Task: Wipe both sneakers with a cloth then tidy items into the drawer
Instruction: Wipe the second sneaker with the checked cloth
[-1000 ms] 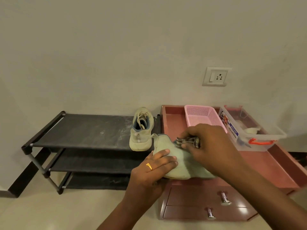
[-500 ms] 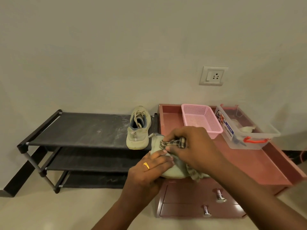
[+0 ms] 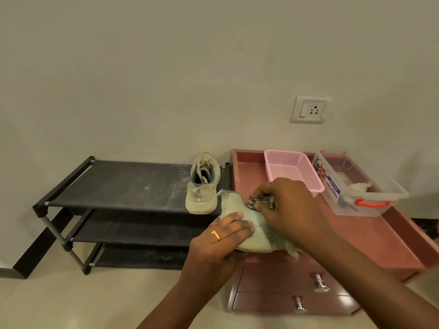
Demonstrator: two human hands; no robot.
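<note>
My left hand [image 3: 223,236] holds a pale green sneaker [image 3: 234,205] at its side, fingers laid over the upper, above the front edge of the pink-red drawer unit [image 3: 370,236]. My right hand [image 3: 289,210] grips a bunched dark patterned cloth [image 3: 261,202] and presses it on the sneaker's upper near the heel. A frayed end of the cloth hangs below the shoe. The second sneaker [image 3: 203,184] stands on the top shelf of the black shoe rack [image 3: 123,184], heel toward me. Two shut drawers with metal knobs [image 3: 320,283] sit under the unit's top.
A pink mesh basket [image 3: 292,169] and a clear plastic box [image 3: 356,186] with an orange handle stand at the back of the unit's top. A wall socket [image 3: 310,109] is above them. The rack has lower shelves, and pale floor lies in front.
My right hand slid the cloth back and forth along the held sneaker's upper. My left hand kept its hold on the shoe, and the view shifted slightly.
</note>
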